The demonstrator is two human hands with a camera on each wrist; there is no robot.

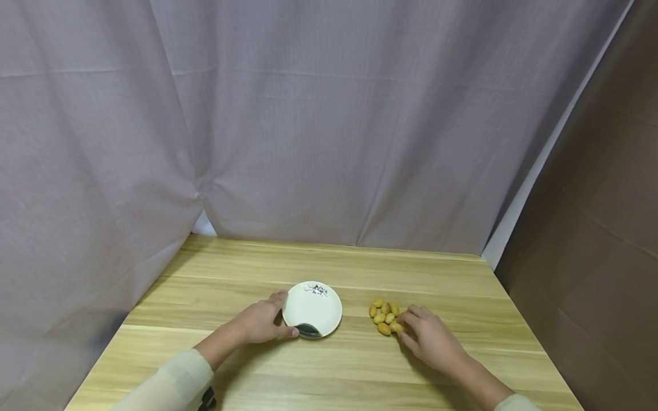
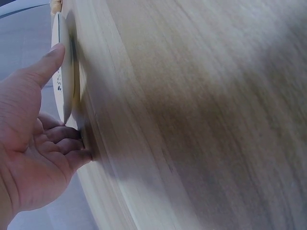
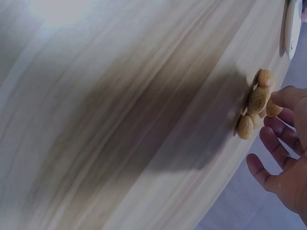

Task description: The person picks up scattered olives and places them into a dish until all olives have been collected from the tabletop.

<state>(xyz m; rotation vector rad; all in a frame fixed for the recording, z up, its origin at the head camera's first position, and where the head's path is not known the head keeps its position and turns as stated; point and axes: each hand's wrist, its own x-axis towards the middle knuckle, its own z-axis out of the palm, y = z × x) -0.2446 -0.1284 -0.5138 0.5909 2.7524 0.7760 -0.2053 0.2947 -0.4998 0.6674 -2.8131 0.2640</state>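
Note:
A small round white plate (image 1: 312,308) with a dark floral sprig and a dark green patch at its near edge lies on the table. My left hand (image 1: 260,321) holds its left side, thumb at the near rim and fingers round the far left. In the left wrist view, the thumb rests against the rim of the plate (image 2: 67,81). To the right is a cluster of small yellow oval fruits (image 1: 379,318), like kumquats. At the cluster's right side, my right hand (image 1: 430,338) pinches one fruit (image 3: 274,109) between thumb and index finger; its other fingers are spread.
The wood-grain table (image 1: 319,371) carries the plate and fruits, with bare wood between them. Grey curtains (image 1: 329,142) hang behind and to the left, and a brown cloth panel (image 1: 591,240) stands along the right. A dark object (image 1: 208,399) shows beside the left sleeve.

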